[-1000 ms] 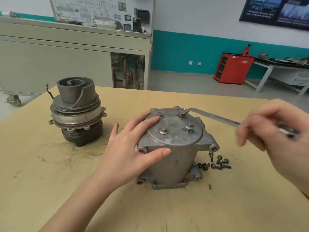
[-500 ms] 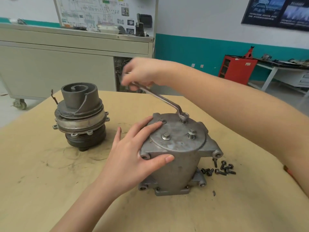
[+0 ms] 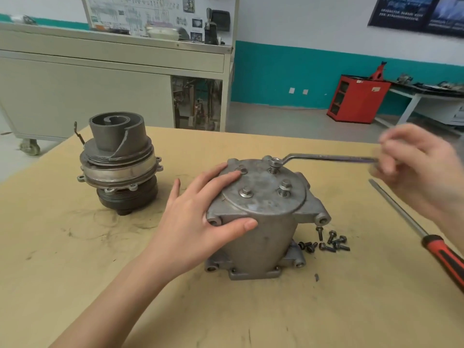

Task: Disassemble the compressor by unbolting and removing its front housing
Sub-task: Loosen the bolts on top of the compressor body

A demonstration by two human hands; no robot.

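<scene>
While the pulley part stands apart at the left of the bench, the left hand lies flat-fingered over the housing at mid-bench, thumb against its side, pressing rather than clasping. Just right of those fingers the wrench sits ringed on a raised bolt, its handle reaching the blurred right hand, whose fingers seem curled round the end. A hard pull could slip the ring off or tip the housing onto the loose bolts beside its base.
</scene>
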